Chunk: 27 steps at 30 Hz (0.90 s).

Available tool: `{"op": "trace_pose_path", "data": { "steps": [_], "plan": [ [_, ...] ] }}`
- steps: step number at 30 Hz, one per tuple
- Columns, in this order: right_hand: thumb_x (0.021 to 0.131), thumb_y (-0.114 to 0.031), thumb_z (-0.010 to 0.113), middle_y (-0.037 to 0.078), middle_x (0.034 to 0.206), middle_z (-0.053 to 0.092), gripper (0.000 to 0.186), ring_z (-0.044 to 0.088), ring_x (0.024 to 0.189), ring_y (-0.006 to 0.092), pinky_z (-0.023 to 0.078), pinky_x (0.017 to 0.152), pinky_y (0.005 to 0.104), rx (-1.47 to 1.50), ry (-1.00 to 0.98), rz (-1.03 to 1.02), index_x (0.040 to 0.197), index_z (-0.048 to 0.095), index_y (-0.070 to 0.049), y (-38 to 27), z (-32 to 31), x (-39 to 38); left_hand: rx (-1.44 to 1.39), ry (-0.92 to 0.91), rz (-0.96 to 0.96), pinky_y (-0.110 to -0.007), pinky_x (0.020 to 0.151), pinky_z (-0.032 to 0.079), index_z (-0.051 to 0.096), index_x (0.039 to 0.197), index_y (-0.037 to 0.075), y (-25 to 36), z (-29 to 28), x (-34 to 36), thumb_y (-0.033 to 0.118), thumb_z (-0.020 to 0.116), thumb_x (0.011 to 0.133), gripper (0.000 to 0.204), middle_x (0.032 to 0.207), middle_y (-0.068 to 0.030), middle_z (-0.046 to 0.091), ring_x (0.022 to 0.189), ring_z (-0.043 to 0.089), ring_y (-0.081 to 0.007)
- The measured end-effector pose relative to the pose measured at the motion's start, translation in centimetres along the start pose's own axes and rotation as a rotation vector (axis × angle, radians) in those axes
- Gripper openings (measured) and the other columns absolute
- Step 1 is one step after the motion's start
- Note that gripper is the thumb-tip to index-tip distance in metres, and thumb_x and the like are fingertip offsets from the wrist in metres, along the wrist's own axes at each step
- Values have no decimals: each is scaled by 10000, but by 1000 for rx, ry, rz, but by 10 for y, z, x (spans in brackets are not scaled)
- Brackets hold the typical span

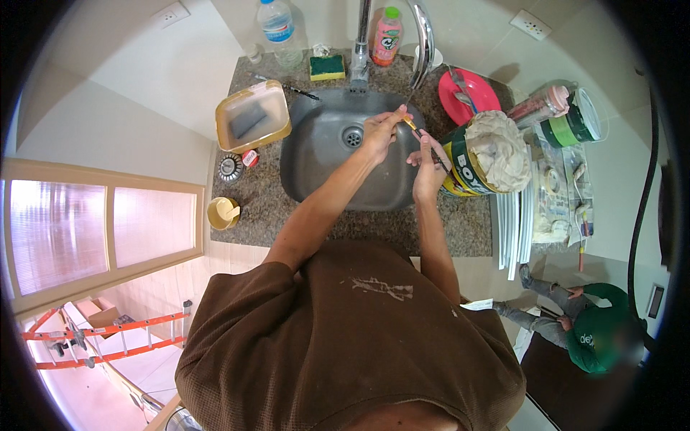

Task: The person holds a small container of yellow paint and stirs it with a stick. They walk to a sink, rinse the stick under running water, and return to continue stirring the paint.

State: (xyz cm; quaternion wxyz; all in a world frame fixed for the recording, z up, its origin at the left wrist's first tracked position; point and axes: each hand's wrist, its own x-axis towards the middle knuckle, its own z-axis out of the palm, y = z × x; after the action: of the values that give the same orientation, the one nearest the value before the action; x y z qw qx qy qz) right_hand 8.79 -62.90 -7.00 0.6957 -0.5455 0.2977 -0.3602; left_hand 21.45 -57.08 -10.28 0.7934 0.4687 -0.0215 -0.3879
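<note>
Over the steel sink (323, 151), I hold a slim paintbrush (410, 123) at a slant. My left hand (384, 133) is closed, its fingers pinched at the brush's upper end by the bristles. My right hand (429, 159) is wrapped round the handle lower down, near the sink's right edge. A chrome tap (358, 68) rises behind the basin. Just right of my right hand sits a large green and yellow bucket (456, 183) with a crumpled pale cloth (496, 151) on top.
Around the sink are a tub (280, 122) with a grey block, small containers (223, 217), a sponge (327, 67), bottles (387, 37), a pink plate (481, 93) and white strips (514, 223). An orange ladder (108, 337) is lower left; a person in green (596, 316) is lower right.
</note>
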Motion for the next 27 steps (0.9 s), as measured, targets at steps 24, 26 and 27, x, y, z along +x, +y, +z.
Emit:
{"op": "trace_pose_path", "data": {
  "steps": [24, 26, 27],
  "plan": [
    [1044, -301, 660, 64, 839, 703, 359, 587, 569, 102, 423, 544, 236, 35, -4, 12, 1162, 721, 33, 6, -4, -1, 108, 112, 27, -195, 504, 288, 750, 1038, 56, 3, 3, -4, 352, 733, 989, 301, 1067, -19, 761, 606, 363, -14],
    [1046, -308, 656, 60, 828, 701, 365, 584, 567, 99, 421, 544, 235, 28, -4, 1, 1164, 722, 30, 9, -6, 1, -69, 11, -11, -193, 504, 294, 743, 1050, 51, 6, 0, -9, 328, 737, 987, 284, 1135, -45, 767, 606, 366, -14],
    [1048, -312, 653, 58, 823, 700, 368, 583, 566, 97, 420, 544, 234, 25, -3, -5, 1165, 722, 29, 9, -7, 2, -104, -41, -3, -191, 504, 296, 740, 1059, 49, 8, 0, -12, 315, 739, 986, 276, 1125, -40, 766, 607, 367, -13]
  ]
}}
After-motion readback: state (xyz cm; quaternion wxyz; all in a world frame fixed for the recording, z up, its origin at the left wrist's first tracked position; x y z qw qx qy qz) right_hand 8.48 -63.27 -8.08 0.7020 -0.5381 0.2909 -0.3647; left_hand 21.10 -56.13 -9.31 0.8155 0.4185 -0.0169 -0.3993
